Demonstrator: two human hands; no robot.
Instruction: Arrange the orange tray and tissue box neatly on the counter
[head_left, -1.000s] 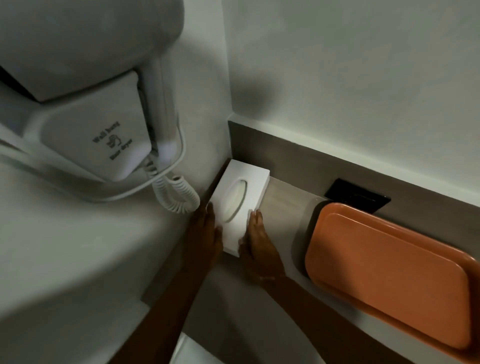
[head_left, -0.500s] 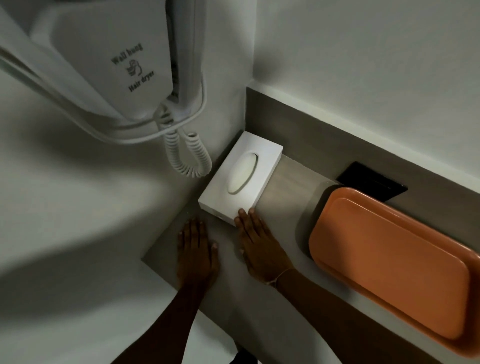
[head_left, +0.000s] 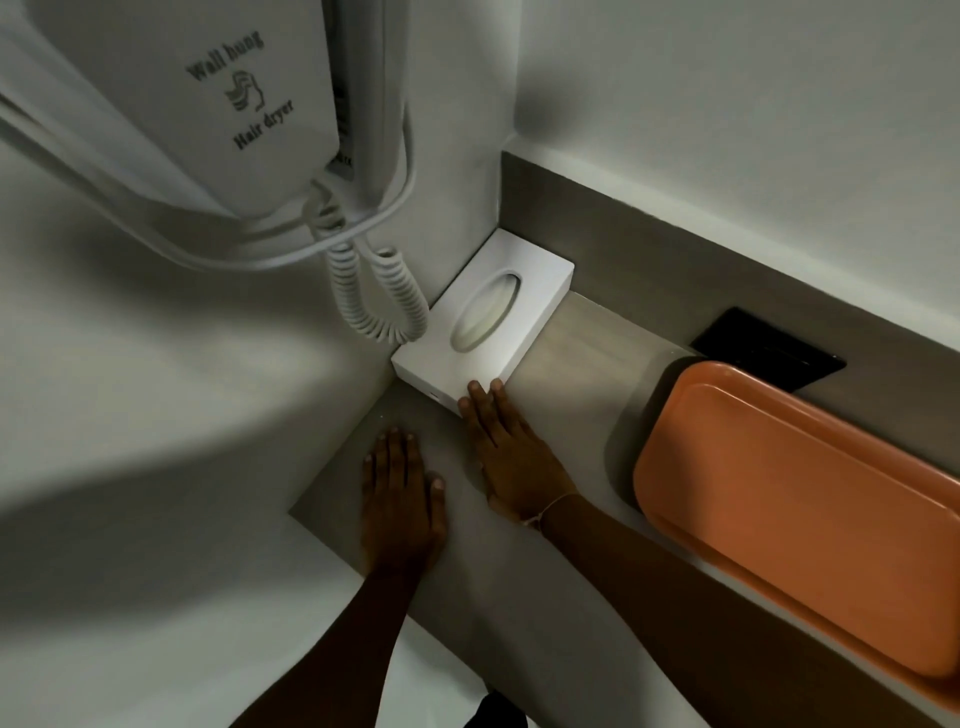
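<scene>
A white tissue box (head_left: 485, 322) with an oval slot lies flat in the back left corner of the grey counter (head_left: 571, 374), against both walls. My right hand (head_left: 511, 457) lies flat on the counter, fingertips touching the box's near right corner. My left hand (head_left: 400, 499) rests palm down on the counter, a little short of the box and apart from it. The orange tray (head_left: 800, 509) lies flat to the right along the back wall, its right end cut off by the frame.
A white wall-hung hair dryer (head_left: 208, 104) sits on the left wall, and its coiled cord (head_left: 379, 296) dangles just above the tissue box's left edge. A black socket plate (head_left: 769, 358) is set in the backsplash behind the tray. The counter's front edge runs beneath my forearms.
Both hands let go of the tissue box's sides. The left hand drew back onto the counter; the right hand now only touches the box's near corner. The box sits deeper in the corner.
</scene>
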